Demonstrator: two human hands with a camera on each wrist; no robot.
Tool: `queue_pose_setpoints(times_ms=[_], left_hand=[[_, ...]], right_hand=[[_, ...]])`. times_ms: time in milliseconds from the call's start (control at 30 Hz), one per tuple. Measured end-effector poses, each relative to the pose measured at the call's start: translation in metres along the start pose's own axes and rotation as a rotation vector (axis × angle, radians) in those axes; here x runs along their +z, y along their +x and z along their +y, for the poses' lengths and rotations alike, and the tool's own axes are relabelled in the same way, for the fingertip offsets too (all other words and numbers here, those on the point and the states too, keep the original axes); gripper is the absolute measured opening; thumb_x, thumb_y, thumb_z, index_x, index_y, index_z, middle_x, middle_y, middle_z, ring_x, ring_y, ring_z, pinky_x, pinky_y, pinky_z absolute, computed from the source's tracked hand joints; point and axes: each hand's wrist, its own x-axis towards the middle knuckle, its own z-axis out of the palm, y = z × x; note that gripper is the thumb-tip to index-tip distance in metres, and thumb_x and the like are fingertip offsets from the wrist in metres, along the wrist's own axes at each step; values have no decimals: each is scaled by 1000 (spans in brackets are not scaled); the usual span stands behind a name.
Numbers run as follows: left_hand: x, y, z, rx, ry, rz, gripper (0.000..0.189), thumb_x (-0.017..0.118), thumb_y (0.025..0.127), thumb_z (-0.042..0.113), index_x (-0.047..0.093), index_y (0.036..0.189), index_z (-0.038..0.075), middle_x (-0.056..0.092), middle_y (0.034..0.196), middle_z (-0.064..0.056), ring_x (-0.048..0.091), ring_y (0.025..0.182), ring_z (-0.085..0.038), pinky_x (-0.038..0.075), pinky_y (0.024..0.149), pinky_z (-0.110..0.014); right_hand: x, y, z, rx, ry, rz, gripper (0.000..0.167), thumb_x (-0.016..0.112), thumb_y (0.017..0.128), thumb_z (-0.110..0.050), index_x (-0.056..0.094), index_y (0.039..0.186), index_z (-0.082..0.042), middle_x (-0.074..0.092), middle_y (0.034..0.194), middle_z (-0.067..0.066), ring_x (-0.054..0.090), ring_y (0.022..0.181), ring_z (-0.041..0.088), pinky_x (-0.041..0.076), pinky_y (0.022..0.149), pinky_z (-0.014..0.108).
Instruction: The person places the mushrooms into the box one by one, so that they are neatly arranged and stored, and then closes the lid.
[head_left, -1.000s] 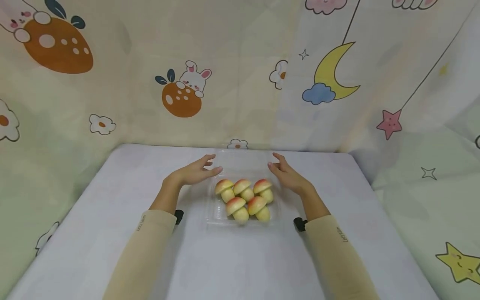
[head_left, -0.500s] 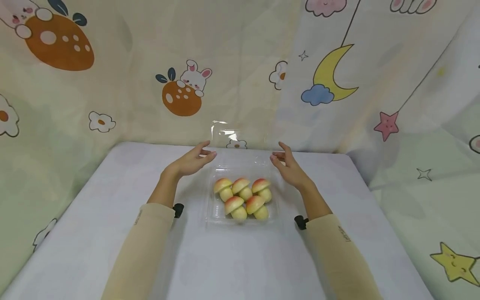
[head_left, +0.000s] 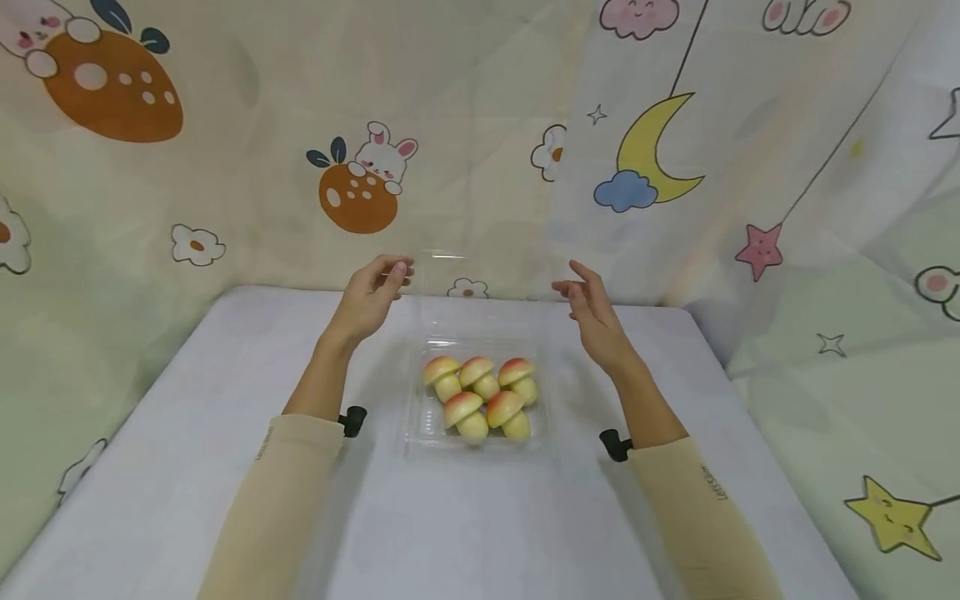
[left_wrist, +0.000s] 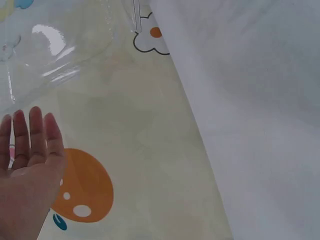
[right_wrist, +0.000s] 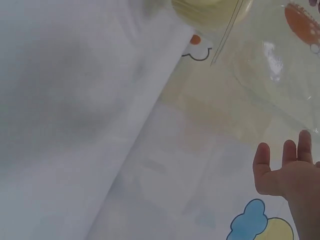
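Note:
A clear plastic clamshell box [head_left: 414,417] lies on the table, its transparent lid [head_left: 480,315] standing raised at the back. Inside the base sit several yellow mushroom-shaped pieces [head_left: 480,375] with reddish caps. My left hand [head_left: 367,300] is beside the lid's left edge; in the left wrist view its straight fingers [left_wrist: 36,132] point at the lid [left_wrist: 60,60], and contact is unclear. To the right of the lid, my right hand [head_left: 596,321] is raised with spread fingers, holding nothing. The right wrist view has its fingertips close under the lid's edge [right_wrist: 275,95].
A white-covered table [head_left: 480,525] carries the box near its back edge. Behind it hangs a cream curtain [head_left: 480,125] printed with rabbits, a moon and flowers. Dark wrist cameras [head_left: 352,421] sit at both cuffs.
The lid has swung up from lying back at the table's rear edge. Both hands have risen alongside it, and the right hand has shifted outward to the right.

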Motion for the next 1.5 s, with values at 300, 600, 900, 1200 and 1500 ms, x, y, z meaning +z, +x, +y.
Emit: queue_pose_setpoints(times_ms=[300, 600, 900, 1200, 1500], left_hand=[[-12, -25, 9, 48, -89, -63, 34, 53, 109, 28, 64, 130, 4, 65, 108, -6, 66, 101, -29, 60, 89, -30], [-15, -47, 2, 42, -123, -249, 33, 51, 110, 24, 61, 123, -4, 70, 110, -14, 70, 100, -26, 61, 88, -32], [-24, -72, -10, -54, -132, -625, 19, 55, 108, 16, 62, 119, 3, 69, 119, -22, 64, 116, -45, 58, 98, -40], [-13, -89, -19, -121, 33, -699, 21, 69, 101, 26, 64, 111, 9, 69, 107, -12, 66, 105, -32, 57, 93, -32], [-3, -108, -26, -97, 219, -648, 21, 74, 95, 27, 63, 107, 14, 68, 93, 2, 66, 89, -17, 58, 85, -31]], right_hand=[[-8, -26, -2, -54, 12, 6, 54, 20, 114, -38, 39, 155, -8, 52, 145, 18, 41, 138, 30, 35, 109, 58], [-10, -48, 2, 23, 2, 13, 65, 16, 114, -42, 55, 135, 5, 55, 138, 17, 49, 128, 15, 46, 107, 37], [-10, -78, 14, 42, -47, -184, 49, 23, 115, -29, 58, 128, 4, 60, 126, 19, 57, 114, 28, 60, 89, 35], [-1, -104, 13, 175, -183, -300, 28, 53, 109, -32, 56, 125, -10, 67, 114, 14, 69, 93, 35, 63, 76, 40], [14, -124, 12, 406, -131, -439, 39, 55, 107, -41, 63, 113, -3, 74, 104, 13, 71, 89, 29, 62, 75, 38]])
